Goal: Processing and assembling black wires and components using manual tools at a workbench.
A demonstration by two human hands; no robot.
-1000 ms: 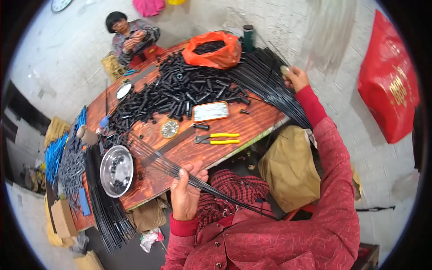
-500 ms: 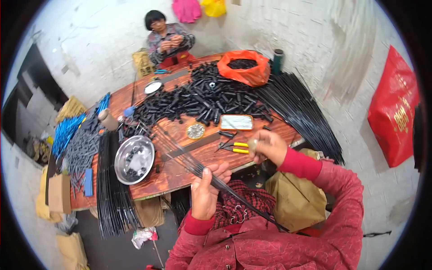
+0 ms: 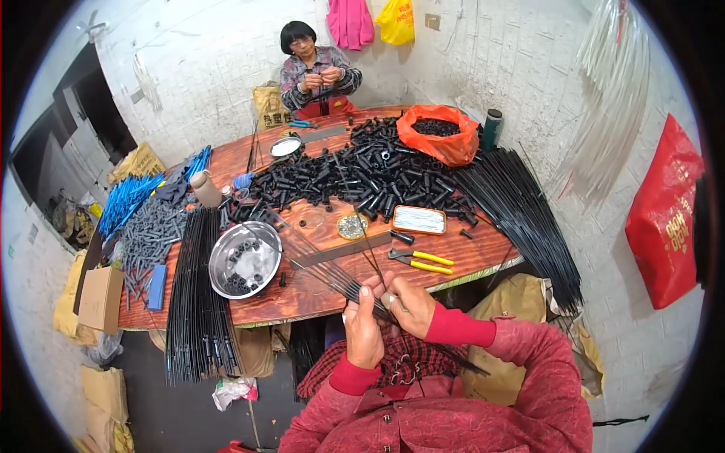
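Observation:
A fanned bundle of thin dark rods [image 3: 321, 269] lies in my left hand [image 3: 364, 332], thumb on top and fingers wrapped beneath. The bundle's lower part runs back over my lap. My right hand [image 3: 409, 306] touches the left at the bundle, its thumb and fingers pinched together. From that pinch a dark rod or two [image 3: 368, 245] rise at a steeper angle than the rest; their exact number is hard to make out. Just beyond my right hand, yellow-handled pliers [image 3: 423, 261] lie on the wooden table [image 3: 325, 215].
Black tubular parts [image 3: 325, 170] heap mid-table. A steel bowl [image 3: 245, 260] with small black pieces stands left, beside rods [image 3: 195, 302] overhanging the edge. More rods [image 3: 521, 215] lie right. Pin tray [image 3: 419, 220], orange bag [image 3: 442, 147] and green flask [image 3: 492, 130] stand beyond. A co-worker [image 3: 317, 75] sits opposite.
My right hand has come left and down to the bundle, and one or two rods now stand up from it. The whole view has shifted a little.

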